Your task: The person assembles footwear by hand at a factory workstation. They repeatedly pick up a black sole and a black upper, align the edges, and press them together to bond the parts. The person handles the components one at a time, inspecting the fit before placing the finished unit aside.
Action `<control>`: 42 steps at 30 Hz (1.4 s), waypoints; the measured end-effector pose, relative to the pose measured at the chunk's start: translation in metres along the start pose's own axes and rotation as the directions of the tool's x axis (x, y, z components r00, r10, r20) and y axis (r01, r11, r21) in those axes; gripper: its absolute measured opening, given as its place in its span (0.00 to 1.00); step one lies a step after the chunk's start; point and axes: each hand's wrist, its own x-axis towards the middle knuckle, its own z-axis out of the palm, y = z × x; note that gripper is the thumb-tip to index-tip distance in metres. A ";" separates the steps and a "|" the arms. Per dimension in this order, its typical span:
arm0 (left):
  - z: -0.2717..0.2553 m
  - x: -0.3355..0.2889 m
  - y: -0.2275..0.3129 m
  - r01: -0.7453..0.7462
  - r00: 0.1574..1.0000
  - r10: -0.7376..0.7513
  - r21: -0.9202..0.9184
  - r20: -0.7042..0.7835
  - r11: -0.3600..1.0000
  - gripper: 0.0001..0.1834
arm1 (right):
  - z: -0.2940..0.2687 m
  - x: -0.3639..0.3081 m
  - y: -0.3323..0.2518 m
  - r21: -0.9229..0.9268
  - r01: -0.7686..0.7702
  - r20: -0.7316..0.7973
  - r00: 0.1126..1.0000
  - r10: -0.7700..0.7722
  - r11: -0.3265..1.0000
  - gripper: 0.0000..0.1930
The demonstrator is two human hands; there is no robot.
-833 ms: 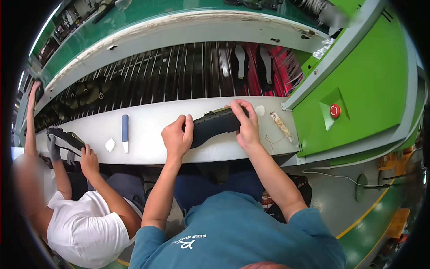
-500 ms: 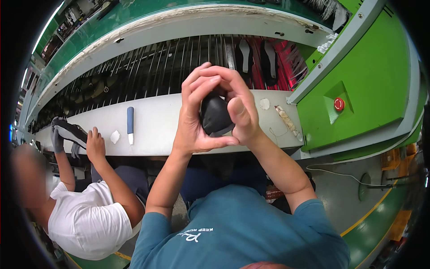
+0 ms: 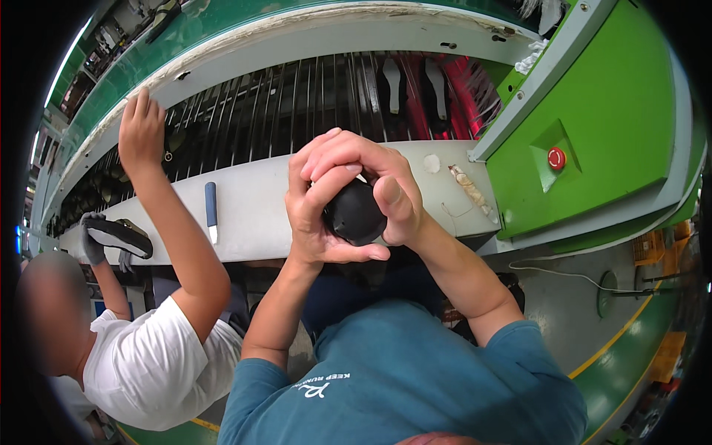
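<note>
My left hand [image 3: 305, 215] and my right hand [image 3: 400, 189] are wrapped around a black shoe [image 3: 357, 215], seen end-on with its smooth rounded end towards me. The fingers of both hands meet over its far side. My left thumb lies along the near edge, while my right thumb points up beside the shoe. Most of the shoe is hidden by my hands, and it is held above the front edge of the white worktop [image 3: 259, 200].
A blue-handled knife [image 3: 212, 211] lies on the worktop to the left. At right are a white scrap [image 3: 432, 163] and a wrapped stick [image 3: 473, 193]. Beyond, rollers [image 3: 297, 111] carry soles [image 3: 393, 85]. A green machine [image 3: 608, 141] has a red button [image 3: 556, 158]. A co-worker's arm [image 3: 178, 222] reaches in from the left.
My hands have come slightly nearer and left, and the shoe has tilted, showing more of its rounded end. The co-worker's bare hand has left their shoe and reached out over the rollers.
</note>
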 end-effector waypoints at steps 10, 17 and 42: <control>-0.005 0.017 0.010 0.186 0.981 -0.186 0.009 0.056 0.983 0.58 | -0.009 0.013 -0.019 0.012 -0.360 -0.020 0.932 0.361 0.933 0.42; 0.005 0.006 0.005 0.208 0.976 -0.211 -0.056 -0.056 0.976 0.48 | 0.000 0.016 -0.017 0.005 -0.394 -0.106 0.914 0.393 0.919 0.23; 0.016 -0.097 0.079 0.870 0.465 -0.710 -0.420 0.529 0.257 0.57 | -0.060 -0.003 -0.047 0.765 -0.399 0.049 0.819 0.572 0.506 0.51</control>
